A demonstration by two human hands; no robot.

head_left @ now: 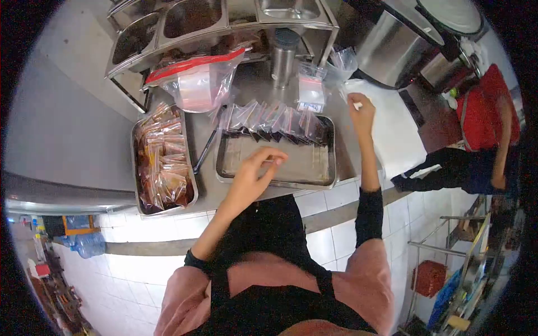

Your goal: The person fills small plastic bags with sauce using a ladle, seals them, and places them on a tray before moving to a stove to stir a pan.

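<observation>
Steel tray (314, 178) on the tabletop (204, 193) holds a row of small bags (274, 119) along its far edge. Left hand (259, 168) hovers over it, fingers pinched on nothing visible. Right hand (361, 109) pinches white paper (395, 131). A second tray (136, 168) of filled packets (162, 162) sits left.

Steel counter (258, 89) — two trays (224, 168) (137, 168), bag pack (196, 84), canister (284, 56)

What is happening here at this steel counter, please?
A person in an apron stands at a steel counter. The left hand hovers over a metal tray with a row of small plastic bags along its far edge. The right hand reaches to a white sheet and pinches something small. A second tray on the left holds filled sauce packets. Another person stands at the right.
</observation>
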